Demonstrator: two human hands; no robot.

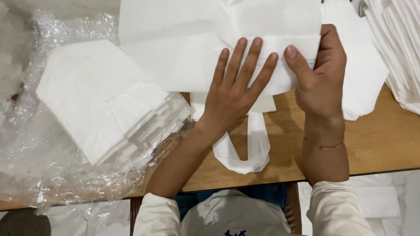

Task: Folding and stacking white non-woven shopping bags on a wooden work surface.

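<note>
While the left hand point(234, 89) lies flat, fingers spread, on a folded white fabric bag point(245, 48), the right hand point(317, 74) pinches its edge just beside it. Its 2 handle loops point(245, 153) hang below the left wrist over the wooden table point(380, 144).

bag point(245, 52) mid-table point(376, 148) | stack point(105, 100) left, on wrap point(39, 144) | pile point(398, 43) right

Single head-worn view, steeply downward, close over the wooden table point(376, 144).
</note>
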